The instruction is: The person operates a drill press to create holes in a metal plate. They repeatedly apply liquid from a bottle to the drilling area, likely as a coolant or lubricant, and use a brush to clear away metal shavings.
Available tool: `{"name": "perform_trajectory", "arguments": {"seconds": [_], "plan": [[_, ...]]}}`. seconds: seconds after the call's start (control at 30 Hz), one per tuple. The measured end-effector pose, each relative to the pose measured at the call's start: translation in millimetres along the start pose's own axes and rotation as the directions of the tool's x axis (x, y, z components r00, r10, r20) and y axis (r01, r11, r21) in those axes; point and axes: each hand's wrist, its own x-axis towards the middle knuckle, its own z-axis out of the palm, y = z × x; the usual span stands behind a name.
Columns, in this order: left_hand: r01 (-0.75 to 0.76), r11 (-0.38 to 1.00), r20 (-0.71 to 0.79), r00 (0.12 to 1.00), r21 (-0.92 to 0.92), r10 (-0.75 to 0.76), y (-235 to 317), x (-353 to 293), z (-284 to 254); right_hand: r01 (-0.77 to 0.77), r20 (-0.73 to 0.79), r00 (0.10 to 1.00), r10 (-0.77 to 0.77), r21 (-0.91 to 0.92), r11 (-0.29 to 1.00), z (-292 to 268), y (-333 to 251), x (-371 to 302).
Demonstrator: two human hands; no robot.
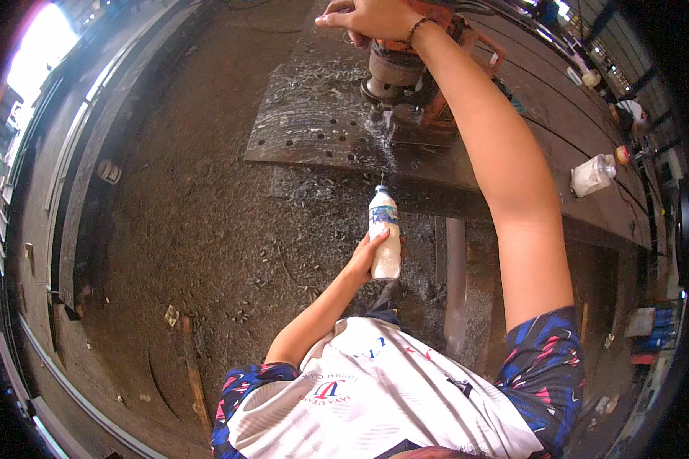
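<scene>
My left hand [370,254] is wrapped round a clear plastic bottle [385,243] of milky white liquid, held upright with its blue cap toward the steel plate's edge. Beyond it stands an orange drilling machine [396,67], its cutter close over the dark steel plate [306,126]. White wet streaks and metal shavings lie on the plate around the cutter. Over the machine reaches my right hand [367,19], with a dark bracelet at the wrist. Its fingers are loosely bent and apart, and nothing shows in them; the picture's top edge cuts it off partly.
Several round holes run along the plate's near edge. A translucent jug [592,176] stands on the steel surface at the right. The dirt floor [222,252] is strewn with shavings. A white tub [109,172] lies at the left, and a wooden strip [194,367] at the lower left.
</scene>
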Motion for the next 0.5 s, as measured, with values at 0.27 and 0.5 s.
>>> {"name": "perform_trajectory", "arguments": {"seconds": [0.27,0.5], "plan": [[-0.006,0.997,0.003,1.000,-0.080,0.007,0.0,7.2,-1.6,-0.003,-0.049,0.999,0.005,0.046,0.999,4.2,3.4,1.0],[0.007,0.989,0.016,1.000,-0.149,-0.005,-6.6,15.7,-11.4,-0.003,-0.051,0.999,0.006,0.045,0.999,5.1,4.4,2.6]]}}
